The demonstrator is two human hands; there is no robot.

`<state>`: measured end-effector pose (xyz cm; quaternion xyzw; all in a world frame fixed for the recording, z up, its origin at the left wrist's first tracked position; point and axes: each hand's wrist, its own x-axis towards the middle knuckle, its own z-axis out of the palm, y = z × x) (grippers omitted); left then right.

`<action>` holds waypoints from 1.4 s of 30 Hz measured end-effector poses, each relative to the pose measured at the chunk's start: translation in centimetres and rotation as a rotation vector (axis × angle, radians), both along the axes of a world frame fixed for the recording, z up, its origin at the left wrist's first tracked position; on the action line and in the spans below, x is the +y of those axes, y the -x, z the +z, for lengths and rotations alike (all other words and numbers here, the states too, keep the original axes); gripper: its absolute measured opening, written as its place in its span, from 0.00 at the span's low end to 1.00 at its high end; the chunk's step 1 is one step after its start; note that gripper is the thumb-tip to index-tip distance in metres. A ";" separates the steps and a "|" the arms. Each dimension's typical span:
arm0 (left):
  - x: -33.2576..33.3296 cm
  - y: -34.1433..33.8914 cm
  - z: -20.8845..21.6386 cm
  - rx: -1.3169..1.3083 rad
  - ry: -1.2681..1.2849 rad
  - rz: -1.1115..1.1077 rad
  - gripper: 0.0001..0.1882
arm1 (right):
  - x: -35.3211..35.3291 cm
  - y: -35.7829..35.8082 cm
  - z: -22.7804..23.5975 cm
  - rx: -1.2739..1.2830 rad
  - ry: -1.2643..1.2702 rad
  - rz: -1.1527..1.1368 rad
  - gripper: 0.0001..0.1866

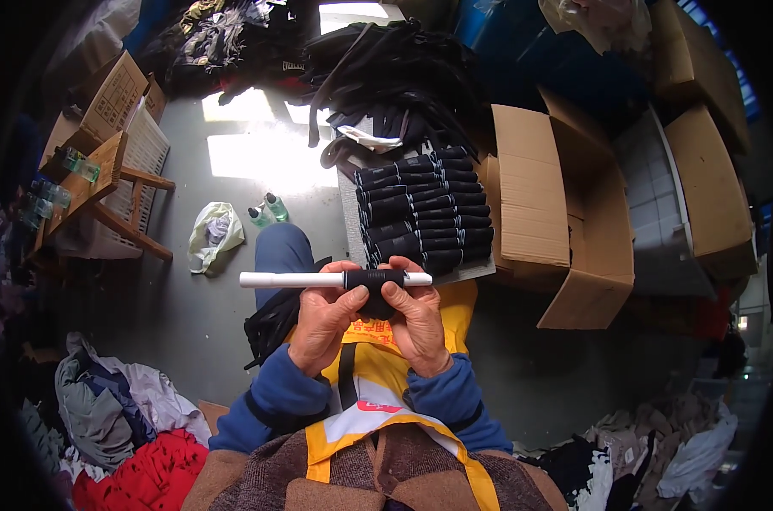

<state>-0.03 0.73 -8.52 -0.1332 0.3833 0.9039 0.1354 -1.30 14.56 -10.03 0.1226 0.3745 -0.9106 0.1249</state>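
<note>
The left hand [329, 320] and right hand [417, 322] grip black fabric [373, 280] around the white tube [289, 279], whose long axis runs left-right, its longer bare end nearer the left hand. Beyond the tube lie black bundles [425, 204]; right of it, an open carton [533, 187].

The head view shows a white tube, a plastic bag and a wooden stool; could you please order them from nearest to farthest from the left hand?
1. White tube: held at the left hand.
2. Plastic bag: ahead and to the left.
3. Wooden stool: farther left.
</note>
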 end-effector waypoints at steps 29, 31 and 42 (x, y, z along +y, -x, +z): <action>0.3 0.1 0.2 -0.044 -0.070 0.032 0.18 | 0.4 0.7 0.4 0.054 0.091 -0.020 0.20; 0.2 0.1 -0.2 0.003 -0.075 0.037 0.18 | 0.6 0.8 0.9 0.046 0.145 -0.004 0.19; 0.2 0.1 0.4 -0.033 -0.043 -0.010 0.18 | 0.3 0.3 0.0 0.014 0.024 0.028 0.19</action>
